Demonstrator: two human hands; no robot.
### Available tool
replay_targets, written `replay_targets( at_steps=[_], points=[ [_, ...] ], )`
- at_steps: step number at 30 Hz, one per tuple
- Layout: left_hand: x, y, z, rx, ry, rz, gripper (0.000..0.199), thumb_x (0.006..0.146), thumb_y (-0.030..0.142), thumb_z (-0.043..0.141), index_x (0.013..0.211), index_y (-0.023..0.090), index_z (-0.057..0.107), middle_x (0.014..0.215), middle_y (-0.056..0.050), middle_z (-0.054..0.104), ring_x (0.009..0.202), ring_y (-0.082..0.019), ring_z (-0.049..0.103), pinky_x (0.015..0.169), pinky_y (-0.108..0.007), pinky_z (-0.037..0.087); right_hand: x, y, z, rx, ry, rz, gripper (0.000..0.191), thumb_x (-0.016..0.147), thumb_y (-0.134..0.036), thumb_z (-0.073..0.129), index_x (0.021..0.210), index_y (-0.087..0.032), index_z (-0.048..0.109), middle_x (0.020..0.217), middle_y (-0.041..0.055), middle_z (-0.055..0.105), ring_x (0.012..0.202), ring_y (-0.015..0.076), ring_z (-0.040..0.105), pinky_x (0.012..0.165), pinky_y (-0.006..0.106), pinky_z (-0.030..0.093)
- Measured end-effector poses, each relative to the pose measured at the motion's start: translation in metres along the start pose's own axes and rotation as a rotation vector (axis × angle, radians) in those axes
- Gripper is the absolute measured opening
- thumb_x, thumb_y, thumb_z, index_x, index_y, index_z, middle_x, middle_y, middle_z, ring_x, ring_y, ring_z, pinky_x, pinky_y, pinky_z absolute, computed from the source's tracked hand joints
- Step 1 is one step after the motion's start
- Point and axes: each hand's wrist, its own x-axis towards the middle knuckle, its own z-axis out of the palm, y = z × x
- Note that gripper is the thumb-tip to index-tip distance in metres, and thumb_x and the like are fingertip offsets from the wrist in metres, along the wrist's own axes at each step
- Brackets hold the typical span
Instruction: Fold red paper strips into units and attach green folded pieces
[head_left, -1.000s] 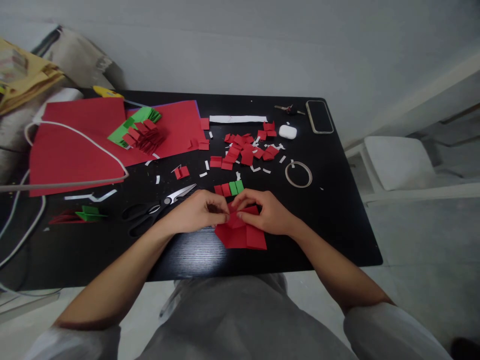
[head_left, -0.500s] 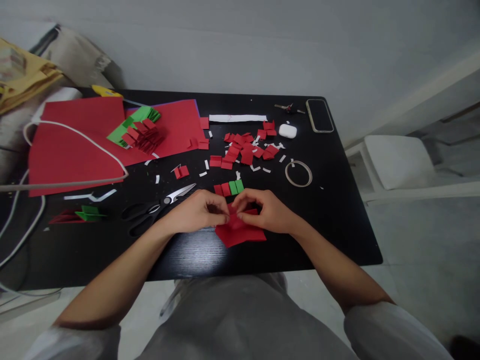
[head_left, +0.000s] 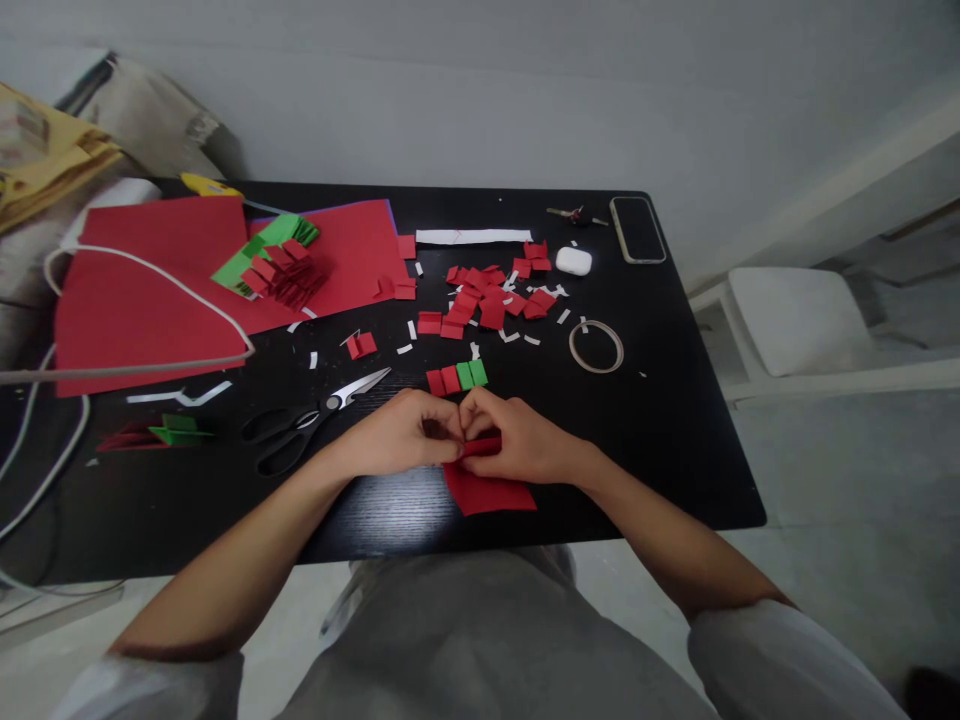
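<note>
Near the front of the black table, a sheet of red paper (head_left: 491, 494) is pinched between both hands, its far edge folded over. My left hand (head_left: 409, 432) is closed on the paper's upper left part, thumb and fingertips together. My right hand (head_left: 525, 438) grips the fold from the right, with fingertips almost touching those of the left. Just beyond the hands lies a short row of red folded pieces (head_left: 442, 380) and green folded pieces (head_left: 472, 374). Black-handled scissors (head_left: 322, 415) rest partly open beside my left wrist.
Loose red folded pieces (head_left: 487, 295) and white scraps cover the table's middle. Large red sheets (head_left: 157, 290) with a green paper bundle (head_left: 262, 250) lie left, crossed by a white cable (head_left: 187, 282). A ring (head_left: 596, 347), white case (head_left: 574, 261) and phone (head_left: 638, 230) sit right.
Both hands have come closer together and slightly nearer my body. The red paper's far edge is now folded over into a narrow band, and the sheet has shifted a little toward me.
</note>
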Motion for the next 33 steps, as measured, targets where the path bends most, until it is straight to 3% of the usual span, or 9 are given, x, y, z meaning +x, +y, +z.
replay_targets(
  at_steps=[3, 6, 10, 13, 20, 23, 27, 33],
  points=[
    [0.000, 0.002, 0.001, -0.085, 0.053, 0.066, 0.019, 0.091, 0.026, 0.064, 0.076, 0.016, 0.069, 0.066, 0.002, 0.064, 0.061, -0.011, 0.057, 0.059, -0.021, 0.045, -0.001, 0.003, 0.000, 0.056, 0.021, -0.018, 0.037, 0.078, -0.010, 0.074, 0.102, -0.025, 0.050, 0.092, -0.0031, 0.077, 0.089, 0.0186, 0.076, 0.087, 0.033, 0.053],
    [-0.001, 0.004, 0.002, -0.138, 0.232, 0.180, 0.028, 0.100, 0.034, 0.058, 0.082, 0.016, 0.069, 0.070, 0.000, 0.067, 0.065, -0.012, 0.062, 0.063, -0.023, 0.049, 0.000, 0.009, -0.001, 0.240, 0.136, -0.065, 0.039, 0.079, -0.017, 0.080, 0.102, -0.025, 0.049, 0.098, -0.0008, 0.076, 0.095, 0.0192, 0.076, 0.084, 0.031, 0.054],
    [-0.003, 0.002, 0.005, 0.032, 0.472, 0.371, 0.014, 0.099, 0.028, 0.064, 0.099, 0.017, 0.073, 0.083, -0.002, 0.072, 0.072, -0.012, 0.065, 0.065, -0.023, 0.050, 0.003, 0.018, -0.003, 0.540, 0.320, -0.119, 0.046, 0.076, -0.027, 0.089, 0.097, -0.026, 0.048, 0.090, -0.0017, 0.073, 0.081, 0.0157, 0.074, 0.075, 0.028, 0.056],
    [-0.003, 0.002, 0.008, 0.168, 0.560, 0.530, 0.010, 0.096, 0.020, 0.069, 0.104, 0.018, 0.074, 0.089, -0.003, 0.072, 0.076, -0.012, 0.065, 0.069, -0.025, 0.053, 0.006, 0.021, -0.004, 0.655, 0.391, -0.125, 0.048, 0.077, -0.034, 0.090, 0.094, -0.026, 0.046, 0.082, -0.0025, 0.073, 0.073, 0.0157, 0.072, 0.073, 0.029, 0.058],
    [-0.001, 0.004, 0.014, 0.262, 0.654, 0.710, 0.019, 0.090, 0.014, 0.076, 0.108, 0.019, 0.074, 0.097, -0.005, 0.070, 0.079, -0.012, 0.065, 0.065, -0.024, 0.054, 0.009, 0.015, -0.003, 0.690, 0.425, -0.133, 0.049, 0.071, -0.037, 0.095, 0.085, -0.025, 0.049, 0.073, -0.0041, 0.072, 0.068, 0.0155, 0.071, 0.070, 0.028, 0.057],
    [0.000, 0.003, 0.014, 0.312, 0.683, 0.733, 0.021, 0.089, 0.014, 0.078, 0.109, 0.020, 0.073, 0.102, -0.006, 0.071, 0.090, -0.015, 0.069, 0.074, -0.028, 0.058, 0.009, 0.014, -0.004, 0.661, 0.447, -0.098, 0.052, 0.064, -0.034, 0.098, 0.081, -0.025, 0.050, 0.070, -0.0046, 0.072, 0.066, 0.0154, 0.070, 0.065, 0.026, 0.055],
    [0.000, 0.002, 0.013, 0.415, 0.675, 0.800, 0.032, 0.090, 0.012, 0.077, 0.120, 0.019, 0.072, 0.109, -0.008, 0.074, 0.103, -0.020, 0.070, 0.089, -0.036, 0.058, 0.008, 0.013, -0.006, 0.622, 0.460, -0.045, 0.049, 0.063, -0.033, 0.099, 0.080, -0.023, 0.054, 0.071, -0.0040, 0.073, 0.060, 0.0126, 0.067, 0.060, 0.024, 0.052],
    [-0.001, -0.003, 0.012, 0.558, 0.642, 0.854, 0.038, 0.096, 0.013, 0.070, 0.132, 0.023, 0.069, 0.113, -0.008, 0.076, 0.104, -0.022, 0.072, 0.087, -0.039, 0.056, 0.007, 0.011, -0.007, 0.615, 0.452, -0.023, 0.045, 0.062, -0.032, 0.099, 0.081, -0.021, 0.060, 0.070, -0.0032, 0.074, 0.059, 0.0114, 0.066, 0.059, 0.022, 0.053]
  ],
)
